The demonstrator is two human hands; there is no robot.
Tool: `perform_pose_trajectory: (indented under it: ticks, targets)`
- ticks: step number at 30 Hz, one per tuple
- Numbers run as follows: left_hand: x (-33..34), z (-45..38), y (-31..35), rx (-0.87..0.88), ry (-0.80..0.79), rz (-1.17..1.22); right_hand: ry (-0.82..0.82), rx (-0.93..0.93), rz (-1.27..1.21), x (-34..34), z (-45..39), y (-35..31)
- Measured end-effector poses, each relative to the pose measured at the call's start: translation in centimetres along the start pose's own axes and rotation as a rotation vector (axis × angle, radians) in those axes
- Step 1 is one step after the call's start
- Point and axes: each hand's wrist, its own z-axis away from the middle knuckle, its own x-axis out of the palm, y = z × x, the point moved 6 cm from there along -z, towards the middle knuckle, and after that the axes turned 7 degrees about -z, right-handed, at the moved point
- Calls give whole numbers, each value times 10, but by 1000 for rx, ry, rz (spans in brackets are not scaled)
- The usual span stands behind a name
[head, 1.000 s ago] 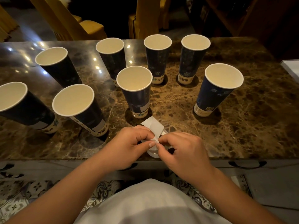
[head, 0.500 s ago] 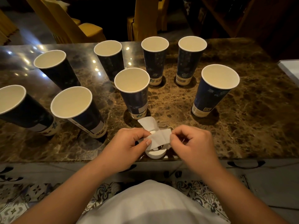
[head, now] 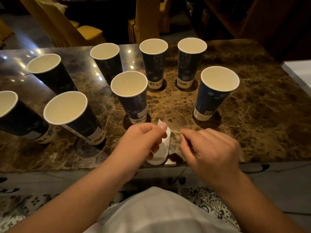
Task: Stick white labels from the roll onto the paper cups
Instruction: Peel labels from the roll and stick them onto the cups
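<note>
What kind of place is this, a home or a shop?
Probably a restaurant or tea shop, though I cannot be sure: a polished marble table, yellow covered chairs behind it, and many identical printed paper cups set out in rows.

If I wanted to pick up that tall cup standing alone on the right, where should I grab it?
Probably round the middle of the right-hand cup's blue wall, coming from its right, where the marble table is bare. It stands upright and widens towards the rim, so a grip there should not slip.
</note>
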Motion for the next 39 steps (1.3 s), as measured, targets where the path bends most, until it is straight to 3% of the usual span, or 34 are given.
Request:
perform_pose_trajectory:
  ticks: [3,9,13,15,18,20,23,29,33,39]
  targets:
    - [8,-2,-1,-161,-80,158,27,-47,5,-2,0,-6]
    - [9,-10,0,-102,-62,93,-60,-63,-56,0,5,-2]
    - [8,-13,13,128,-24,-183,-92,218,-320,-2,8,22]
    - [9,-12,24,281,-29,-309,-100,460,-447,-4,11,36]
    - [16,-12,36,494,-63,-533,-234,876,-869,10,20,53]
    - [23,-14,41,578,-79,-667,-284,908,-976,12,21,56]
    - [31,-19,42,578,-90,-719,-227,852,-841,3,22,63]
    - [41,-41,33,340,68,-601,-59,619,-464,-21,23,72]
    - [53,-66,45,291,61,-470,49,746,-491,-35,36,94]
    - [87,-126,63,340,-17,-420,81,835,-479,-48,50,105]
